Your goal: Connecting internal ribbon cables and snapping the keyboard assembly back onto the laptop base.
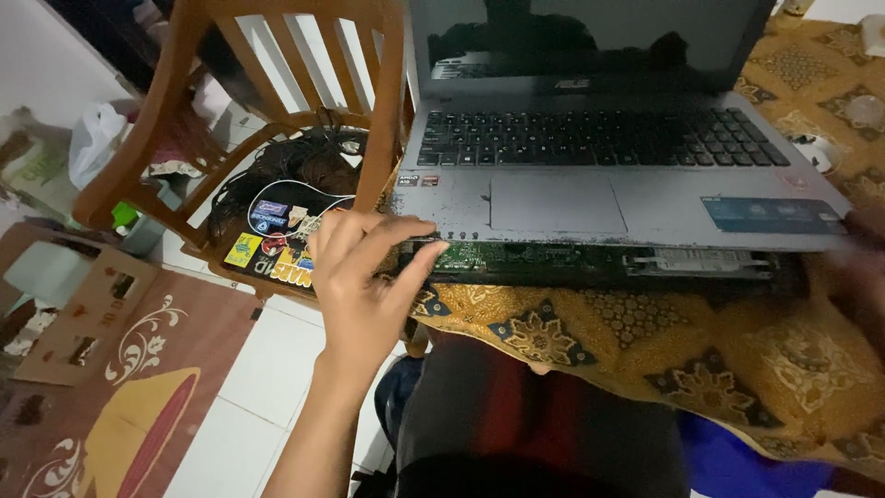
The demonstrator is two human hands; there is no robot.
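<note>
A grey, worn laptop [590, 175] with a black keyboard and a dark screen lies open on a desk covered by a golden-brown patterned cloth [645, 341]. Its palm-rest cover is lifted at the front edge, so a green circuit board [479, 256] shows in the gap beneath. The left hand [364, 277] grips the front left corner of that cover: the fingers [387, 231] curl over the top edge and the thumb presses in from below, next to the board. The right hand [862, 267] is blurred at the front right corner of the laptop; I cannot tell how its fingers stand. Left of the desk stands a brown wooden chair [184, 120] carrying a tangle of black cables [286, 171] and a black sticker-covered flat object [277, 240].
</note>
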